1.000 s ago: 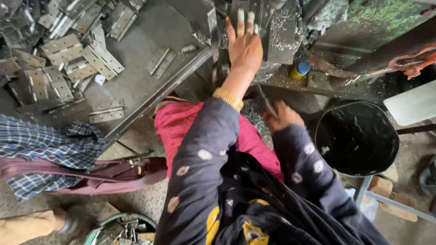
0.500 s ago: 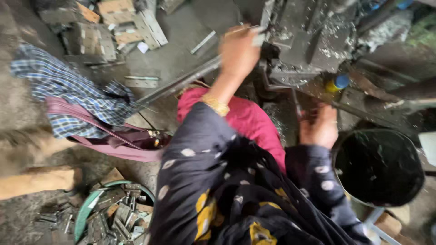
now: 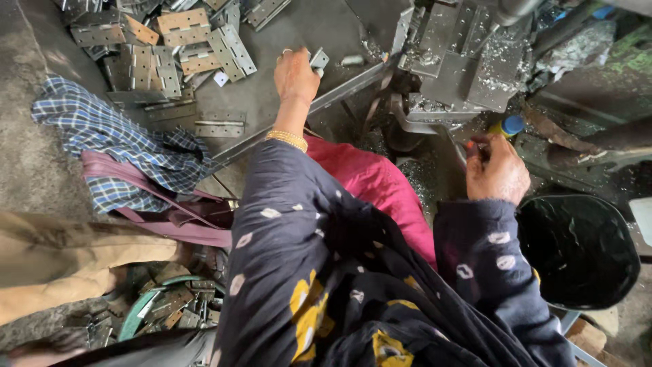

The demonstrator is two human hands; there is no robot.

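My left hand point(image 3: 295, 75) reaches forward over the grey work surface and is closed on a small grey metal piece point(image 3: 318, 60). It sits just right of a heap of flat metal hinges point(image 3: 170, 47). My right hand point(image 3: 496, 170) is curled near the base of the press machine point(image 3: 462, 61), its fingers pinched on a thin red-tipped tool point(image 3: 470, 145). A blue and yellow bottle cap point(image 3: 511, 126) lies just beyond its fingers. A long metal bar point(image 3: 326, 102) runs under my left wrist.
A black bucket point(image 3: 577, 251) stands at the lower right. A checked cloth point(image 3: 115, 149) and purple strap lie at the left. A green basin rim point(image 3: 136, 312) holding several hinges sits at the lower left. Metal shavings point(image 3: 502, 68) cover the machine.
My left hand has drawn back from the machine toward the hinge heap and closed on a small metal piece. My right hand has lifted nearer the machine base. The view shifted right.
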